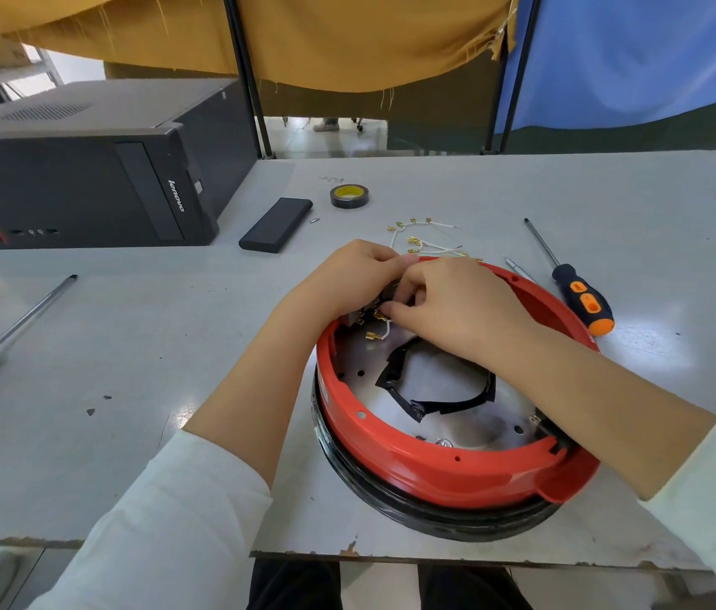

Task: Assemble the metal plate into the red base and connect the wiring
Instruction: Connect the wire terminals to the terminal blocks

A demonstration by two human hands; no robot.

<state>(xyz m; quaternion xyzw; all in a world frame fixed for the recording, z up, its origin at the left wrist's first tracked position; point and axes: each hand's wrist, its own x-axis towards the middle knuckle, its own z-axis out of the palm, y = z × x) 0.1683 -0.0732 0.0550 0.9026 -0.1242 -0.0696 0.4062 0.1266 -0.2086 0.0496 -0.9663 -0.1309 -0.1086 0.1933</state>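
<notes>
Both of the person's forearms reach forward from the near edge of the tabletop, bare from the pushed-up white sleeves to the wrists, and converge toward the middle. The left hand (349, 275) lies palm down, knuckles up, its fingers curled inward so that their tips are hidden beneath the other hand. The right hand (448, 301) crosses in from the right, wrist bent slightly, fingers curled and thumb tucked against the fingertips in a pinch. The two hands touch at the fingers.
</notes>
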